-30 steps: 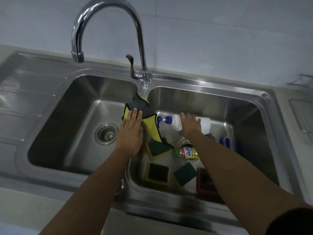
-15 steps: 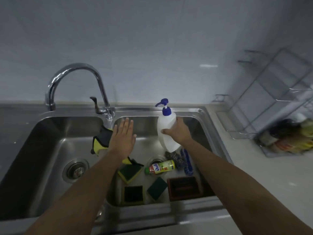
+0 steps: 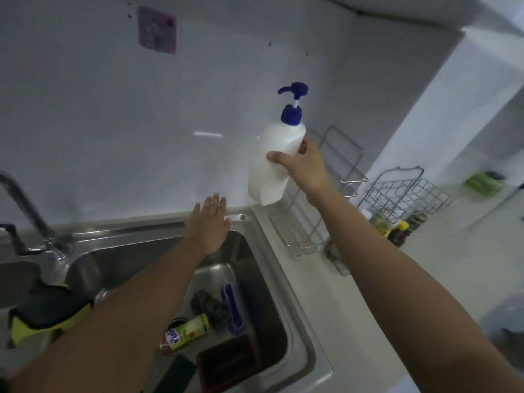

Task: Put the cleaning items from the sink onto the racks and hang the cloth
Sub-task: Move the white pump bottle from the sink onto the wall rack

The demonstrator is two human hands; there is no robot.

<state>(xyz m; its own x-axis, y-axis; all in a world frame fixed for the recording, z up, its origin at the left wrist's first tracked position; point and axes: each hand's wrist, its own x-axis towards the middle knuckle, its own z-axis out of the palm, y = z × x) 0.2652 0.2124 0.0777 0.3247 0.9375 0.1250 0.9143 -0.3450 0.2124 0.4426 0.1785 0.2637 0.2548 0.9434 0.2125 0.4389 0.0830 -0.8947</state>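
Cloth (image 3: 48, 316), black and yellow, lies draped over the divider of the sink (image 3: 297, 321) at 8 o'clock, beside the base of the tap (image 3: 34, 222). Left hand (image 3: 208, 225) is flat and empty, fingers spread, hovering over the sink's back rim near centre. In the right basin, at 6 o'clock, lie a small yellow-labelled bottle (image 3: 187, 331) on its side, a steel scourer (image 3: 208, 307) just beside it, a blue brush (image 3: 231, 307) touching the scourer, a dark red tray (image 3: 226, 364) and a dark green sponge (image 3: 175, 377). Right hand (image 3: 304, 163), at 1 o'clock, is closed around the middle of a white pump bottle (image 3: 272, 163) with a blue pump head; the bottle is held in the air, nearly upright and tilted slightly, above the bench (image 3: 354, 321) and the near end of a wire rack (image 3: 334, 177). A second wire rack (image 3: 408, 194) stands at 3 o'clock, with small bottles (image 3: 397, 228) beside it. On the wall at 11 o'clock sits a square stick-on hook (image 3: 157, 29).
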